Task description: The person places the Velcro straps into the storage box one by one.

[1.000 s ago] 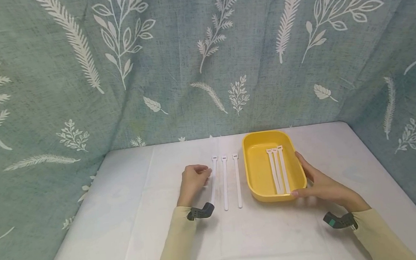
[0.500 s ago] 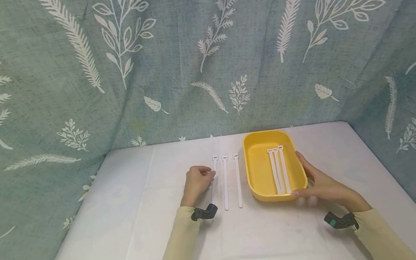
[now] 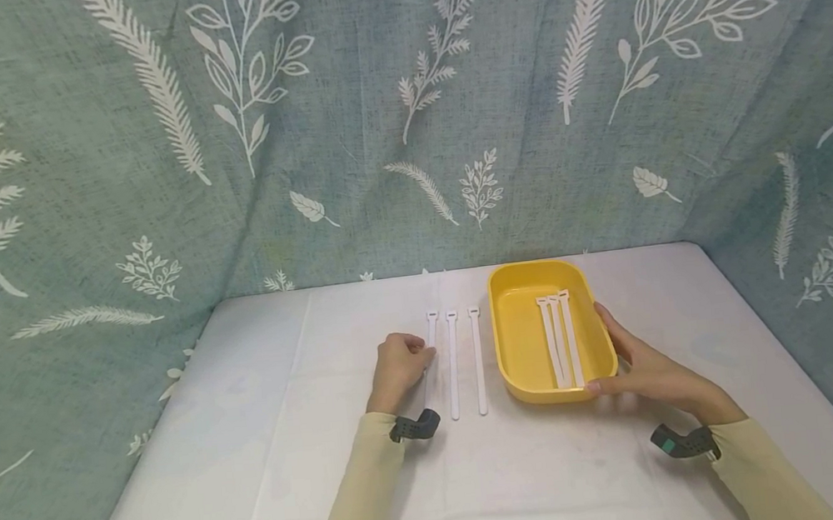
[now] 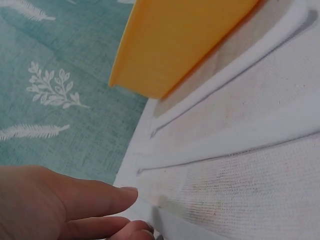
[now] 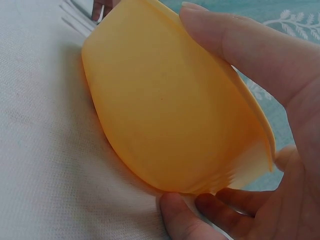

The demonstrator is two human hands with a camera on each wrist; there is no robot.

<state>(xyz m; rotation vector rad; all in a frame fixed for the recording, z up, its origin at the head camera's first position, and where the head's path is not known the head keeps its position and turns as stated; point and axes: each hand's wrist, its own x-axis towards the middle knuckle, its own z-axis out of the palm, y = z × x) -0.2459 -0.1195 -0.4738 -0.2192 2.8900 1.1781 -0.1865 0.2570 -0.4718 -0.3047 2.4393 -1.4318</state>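
White strip point(image 3: 433, 330) farthest left of the yellow tray point(image 3: 521, 350) lies at the left hand point(image 3: 400, 368), fingers bent, hold unclear; the right hand point(image 3: 645, 369) clasps the tray's near right corner. Pickup seems the step, calling for a firm pinch.

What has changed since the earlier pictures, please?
The left hand moved slightly right and down in the head view, its fingertips now over the leftmost strap; any grip is unclear. The right hand still holds the yellow tray; all six straps lie as before.
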